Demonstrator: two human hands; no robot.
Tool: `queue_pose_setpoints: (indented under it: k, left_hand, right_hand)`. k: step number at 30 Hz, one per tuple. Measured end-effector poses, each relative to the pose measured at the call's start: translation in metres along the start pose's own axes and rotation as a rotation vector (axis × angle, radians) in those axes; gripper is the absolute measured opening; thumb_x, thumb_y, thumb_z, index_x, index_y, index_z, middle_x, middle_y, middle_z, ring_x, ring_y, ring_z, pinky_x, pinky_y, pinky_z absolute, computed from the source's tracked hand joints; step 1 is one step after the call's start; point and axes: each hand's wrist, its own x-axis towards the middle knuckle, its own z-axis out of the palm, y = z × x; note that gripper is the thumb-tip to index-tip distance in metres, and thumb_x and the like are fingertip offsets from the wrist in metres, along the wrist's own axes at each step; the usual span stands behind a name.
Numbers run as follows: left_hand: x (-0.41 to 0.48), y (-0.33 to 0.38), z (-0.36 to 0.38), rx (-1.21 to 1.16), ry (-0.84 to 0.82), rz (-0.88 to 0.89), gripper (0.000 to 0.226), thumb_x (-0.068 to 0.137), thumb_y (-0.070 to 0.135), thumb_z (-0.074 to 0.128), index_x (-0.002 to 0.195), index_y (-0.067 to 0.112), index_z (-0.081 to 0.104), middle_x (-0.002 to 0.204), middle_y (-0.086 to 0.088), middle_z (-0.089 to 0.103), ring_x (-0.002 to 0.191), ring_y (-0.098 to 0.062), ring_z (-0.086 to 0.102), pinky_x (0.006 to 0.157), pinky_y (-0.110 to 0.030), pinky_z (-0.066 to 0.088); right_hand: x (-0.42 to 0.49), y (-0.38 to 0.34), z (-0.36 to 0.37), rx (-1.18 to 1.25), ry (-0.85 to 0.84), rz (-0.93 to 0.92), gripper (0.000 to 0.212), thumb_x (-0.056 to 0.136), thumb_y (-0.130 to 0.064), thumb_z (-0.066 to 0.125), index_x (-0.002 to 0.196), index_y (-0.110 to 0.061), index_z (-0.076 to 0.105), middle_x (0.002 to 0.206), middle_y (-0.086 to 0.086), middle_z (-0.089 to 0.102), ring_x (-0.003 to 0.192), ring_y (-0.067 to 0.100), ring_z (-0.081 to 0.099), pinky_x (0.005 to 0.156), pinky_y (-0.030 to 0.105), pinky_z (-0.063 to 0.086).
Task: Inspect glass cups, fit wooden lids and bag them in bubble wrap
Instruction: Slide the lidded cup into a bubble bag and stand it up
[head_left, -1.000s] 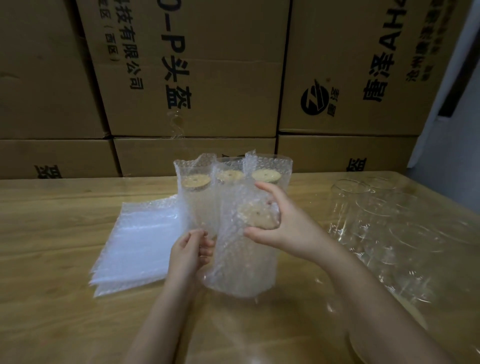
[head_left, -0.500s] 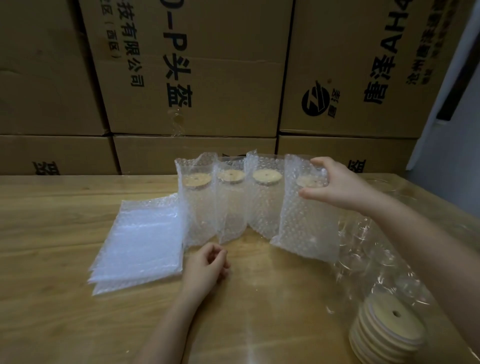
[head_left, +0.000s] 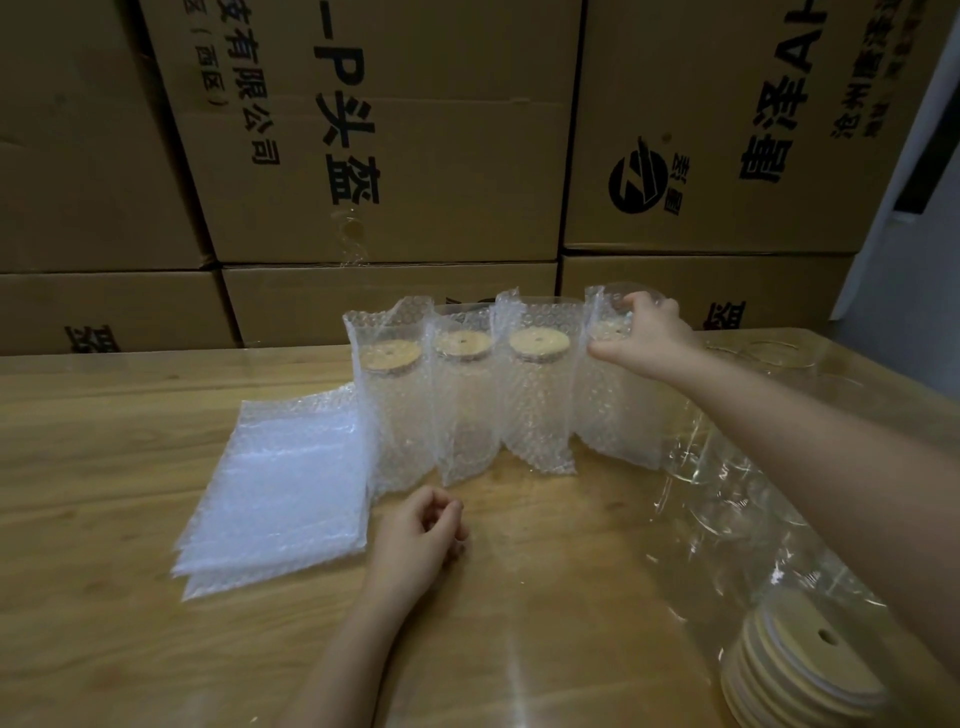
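Several bagged glass cups with wooden lids stand in a row at the back of the table. The rightmost bagged cup (head_left: 618, 405) stands on the wood, and my right hand (head_left: 644, 338) grips its top around the lid. Beside it to the left stand three others (head_left: 535, 395), each in bubble wrap. My left hand (head_left: 415, 535) rests on the table in front of the row, fingers curled, holding nothing. A stack of flat bubble-wrap bags (head_left: 280, 488) lies at the left. Bare glass cups (head_left: 727, 483) stand at the right under my right forearm.
A stack of wooden lids (head_left: 800, 670) sits at the front right corner of the wooden table (head_left: 104, 519). Large cardboard boxes (head_left: 389, 156) form a wall right behind the table's far edge.
My right hand carried the bagged cup from in front of me up and right, setting it at the right end of the row. My left hand let go and dropped to the table.
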Motion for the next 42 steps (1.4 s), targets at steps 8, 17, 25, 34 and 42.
queue_pose_setpoints:
  k: [8,17,25,34,42]
  left_hand:
    - [0.003,-0.004,0.002,0.005,-0.009,0.002,0.017,0.094,0.010,0.056,0.077,0.012,0.059,0.059,0.001,0.067,0.048,-0.008,0.056,0.050,-0.020,0.046]
    - [0.002,-0.004,0.002,0.014,-0.006,0.009,0.016,0.094,0.009,0.056,0.078,0.012,0.059,0.059,0.001,0.066,0.049,-0.008,0.056,0.052,-0.022,0.046]
    - [-0.004,-0.001,0.000,0.027,-0.005,0.013,0.014,0.093,0.009,0.056,0.080,0.008,0.060,0.058,0.001,0.066,0.049,-0.008,0.055,0.051,-0.021,0.045]
    - [-0.007,0.000,-0.001,0.079,0.013,0.019,0.016,0.094,0.009,0.057,0.079,0.013,0.061,0.061,-0.002,0.068,0.049,-0.007,0.056,0.052,-0.021,0.046]
    - [-0.008,0.000,-0.001,0.097,0.007,0.018,0.015,0.094,0.012,0.057,0.080,0.012,0.061,0.063,-0.003,0.068,0.048,-0.009,0.056,0.053,-0.025,0.046]
  right_hand:
    - [0.009,-0.011,0.021,0.008,0.015,0.038,0.083,0.078,-0.054,0.067,0.144,-0.020,0.030,0.143,0.014,0.029,0.113,0.034,0.054,0.088,0.041,0.052]
    - [0.008,-0.004,0.024,0.030,0.001,0.007,0.082,0.083,-0.052,0.063,0.147,-0.016,0.026,0.145,0.014,0.021,0.111,0.033,0.055,0.083,0.036,0.052]
    - [0.001,0.004,0.024,0.030,-0.063,-0.048,0.077,0.084,-0.046,0.063,0.147,-0.020,0.026,0.144,0.016,0.025,0.105,0.031,0.054,0.077,0.034,0.048]
    - [-0.004,0.017,0.010,-0.023,-0.211,-0.151,0.088,0.079,-0.036,0.076,0.148,-0.028,0.024,0.147,0.014,0.024,0.103,0.027,0.058,0.087,0.036,0.052]
    - [-0.013,0.009,0.023,-0.056,-0.002,-0.016,0.072,0.083,-0.046,0.069,0.141,-0.017,0.036,0.143,0.015,0.029,0.095,0.027,0.060,0.074,0.036,0.056]
